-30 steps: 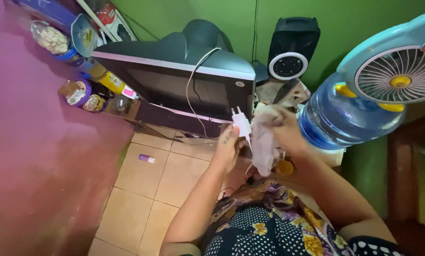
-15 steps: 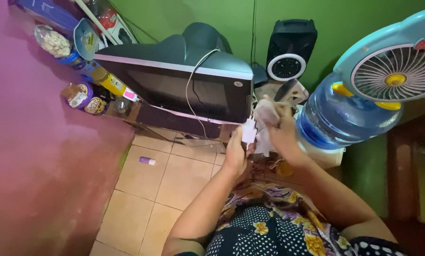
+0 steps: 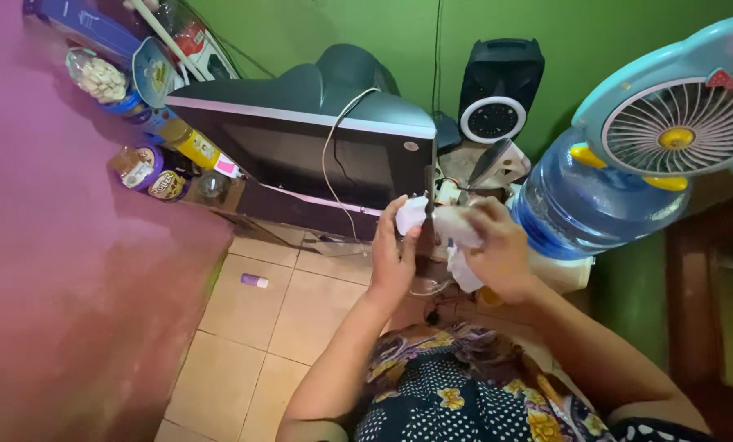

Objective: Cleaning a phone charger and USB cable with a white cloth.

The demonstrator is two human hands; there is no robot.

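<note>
The left hand (image 3: 395, 254) pinches a small, smooth white plastic charger plug (image 3: 411, 214), its grip closed round it. The right hand (image 3: 497, 250) grips a soft, crumpled pale cloth (image 3: 458, 233) pressed against the plug, before the glossy dark television (image 3: 317, 155).

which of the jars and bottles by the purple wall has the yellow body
The tilted bottle beside the television's left edge. The jar above holds pale pieces; the two tubs below it are purple-rimmed.

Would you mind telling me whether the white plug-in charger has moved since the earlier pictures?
Yes. The white plug-in charger, held in the left hand, has turned and the pale cloth in the right hand now presses against it, near the old television's lower corner.
</note>
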